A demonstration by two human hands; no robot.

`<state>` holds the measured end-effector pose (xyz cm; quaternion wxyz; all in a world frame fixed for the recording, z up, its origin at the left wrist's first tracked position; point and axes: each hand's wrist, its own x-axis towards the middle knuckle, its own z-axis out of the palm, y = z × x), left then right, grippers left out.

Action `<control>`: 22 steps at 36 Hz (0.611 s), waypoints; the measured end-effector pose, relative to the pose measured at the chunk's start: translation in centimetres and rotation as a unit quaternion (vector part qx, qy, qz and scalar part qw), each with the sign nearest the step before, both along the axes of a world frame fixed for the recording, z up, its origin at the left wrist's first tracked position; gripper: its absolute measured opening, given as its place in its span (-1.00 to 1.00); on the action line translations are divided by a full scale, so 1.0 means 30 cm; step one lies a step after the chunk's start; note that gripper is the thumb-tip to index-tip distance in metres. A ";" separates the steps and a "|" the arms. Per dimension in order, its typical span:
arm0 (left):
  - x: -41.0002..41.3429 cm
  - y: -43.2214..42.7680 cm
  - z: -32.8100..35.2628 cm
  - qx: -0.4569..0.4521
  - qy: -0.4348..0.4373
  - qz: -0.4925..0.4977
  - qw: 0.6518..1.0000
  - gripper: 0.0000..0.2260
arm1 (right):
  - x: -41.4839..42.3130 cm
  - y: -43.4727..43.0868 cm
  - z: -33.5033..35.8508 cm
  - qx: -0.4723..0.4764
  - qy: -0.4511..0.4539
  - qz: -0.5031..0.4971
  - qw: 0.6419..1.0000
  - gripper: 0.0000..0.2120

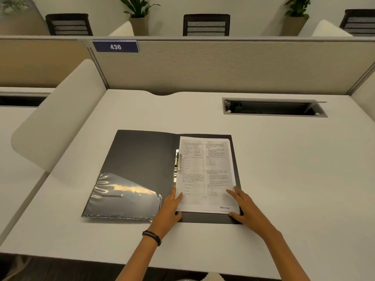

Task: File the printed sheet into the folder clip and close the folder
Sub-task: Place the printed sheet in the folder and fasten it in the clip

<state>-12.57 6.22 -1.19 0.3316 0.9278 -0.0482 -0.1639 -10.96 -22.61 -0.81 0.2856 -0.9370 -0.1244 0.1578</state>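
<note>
- A dark grey plastic folder [142, 159] lies open flat on the white surface [284, 169].
- A white printed sheet [207, 175] rests on the folder's right half, its left edge tucked under the silver metal clip [178, 162] at the spine.
- The left hand [170, 205] lies spread and flat on the sheet's lower left corner, gripping nothing.
- The right hand [245, 207] presses flat at the lower right corner, fingers extended.

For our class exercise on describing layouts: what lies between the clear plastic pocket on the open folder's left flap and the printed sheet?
In the head view, between the clear plastic pocket and the printed sheet lie bare dark folder cover, the metal clip at the spine, and the left hand.
</note>
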 end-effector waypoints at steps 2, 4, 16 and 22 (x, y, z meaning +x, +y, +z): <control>-0.002 -0.003 -0.002 0.001 -0.005 0.006 1.000 -0.34 | -0.003 0.000 -0.005 -0.006 -0.003 0.002 1.000 -0.34; -0.006 -0.006 -0.003 0.000 -0.013 0.010 1.000 -0.35 | -0.004 0.000 -0.009 -0.011 -0.005 0.002 1.000 -0.37; -0.016 -0.016 0.010 -0.006 -0.020 0.043 0.999 -0.45 | -0.011 -0.012 -0.020 -0.028 -0.027 0.032 0.999 -0.44; -0.026 -0.023 0.019 -0.025 0.000 0.052 0.998 -0.44 | -0.013 -0.010 -0.025 -0.051 -0.059 0.047 0.996 -0.50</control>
